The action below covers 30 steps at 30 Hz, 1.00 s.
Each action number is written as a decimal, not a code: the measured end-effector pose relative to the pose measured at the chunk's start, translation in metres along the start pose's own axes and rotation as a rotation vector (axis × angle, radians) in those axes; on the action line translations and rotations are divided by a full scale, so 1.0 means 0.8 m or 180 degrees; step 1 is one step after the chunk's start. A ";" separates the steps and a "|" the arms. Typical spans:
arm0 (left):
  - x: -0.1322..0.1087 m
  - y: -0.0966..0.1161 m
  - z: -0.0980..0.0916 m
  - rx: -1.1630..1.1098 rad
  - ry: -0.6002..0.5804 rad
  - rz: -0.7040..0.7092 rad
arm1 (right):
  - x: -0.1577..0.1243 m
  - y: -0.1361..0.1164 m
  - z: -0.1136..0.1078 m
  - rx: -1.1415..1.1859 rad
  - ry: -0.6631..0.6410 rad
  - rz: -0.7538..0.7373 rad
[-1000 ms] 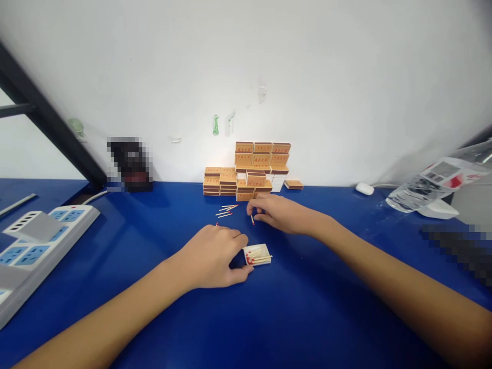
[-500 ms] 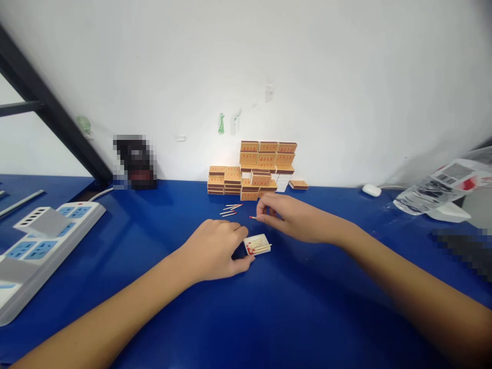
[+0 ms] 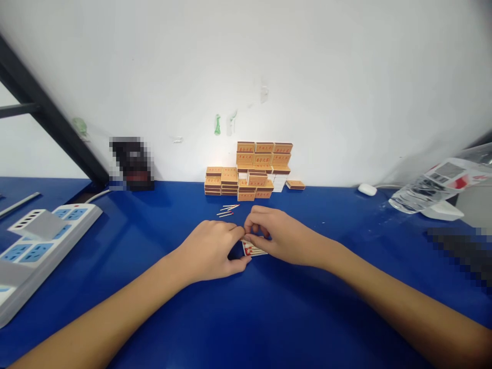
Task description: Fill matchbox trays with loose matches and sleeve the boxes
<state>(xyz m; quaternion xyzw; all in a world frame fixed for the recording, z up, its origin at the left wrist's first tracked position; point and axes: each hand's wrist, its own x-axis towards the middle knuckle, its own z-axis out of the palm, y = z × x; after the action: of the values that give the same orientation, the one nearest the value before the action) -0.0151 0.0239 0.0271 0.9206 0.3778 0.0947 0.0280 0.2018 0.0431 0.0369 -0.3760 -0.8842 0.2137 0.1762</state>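
Note:
A small white matchbox tray (image 3: pixel 254 251) with red-tipped matches lies on the blue table. My left hand (image 3: pixel 217 250) grips the tray's left end between thumb and fingers. Over the tray's back part is my right hand (image 3: pixel 274 233), its fingers pinched together at the upper left corner; whatever it pinches is hidden. Several loose matches (image 3: pixel 226 210) lie just behind my hands. Beyond them, stacked orange matchboxes (image 3: pixel 263 159) stand against the wall.
A single matchbox (image 3: pixel 295 185) lies right of the stack. At the left is a power strip (image 3: pixel 57 246); a blurred dark object (image 3: pixel 134 164) stands behind it. On the right are a white case (image 3: pixel 367 189), a plastic bottle (image 3: pixel 418 192) and a blurred dark item (image 3: pixel 461 251).
My right hand has come down and left from behind the tray, where it held a match, to over the tray. My left hand stays at the tray. The view has shifted slightly.

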 end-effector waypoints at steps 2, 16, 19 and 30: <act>0.000 -0.001 0.000 -0.0068 0.0040 -0.0041 | -0.001 0.000 0.003 0.0014 0.0103 0.0047; 0.004 -0.004 -0.003 -0.0835 -0.0128 -0.0268 | -0.027 -0.011 0.004 -0.0444 -0.0341 -0.0443; 0.004 -0.004 -0.005 -0.0941 -0.0174 -0.0282 | -0.029 -0.007 0.003 -0.0389 -0.0274 -0.0467; 0.003 -0.005 -0.007 -0.0812 -0.0133 -0.0172 | -0.032 -0.008 -0.010 -0.0351 -0.0258 -0.0252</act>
<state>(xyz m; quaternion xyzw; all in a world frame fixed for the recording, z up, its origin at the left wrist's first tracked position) -0.0173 0.0282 0.0328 0.9008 0.3867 0.1220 0.1552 0.2188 0.0218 0.0427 -0.3410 -0.9152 0.1727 0.1275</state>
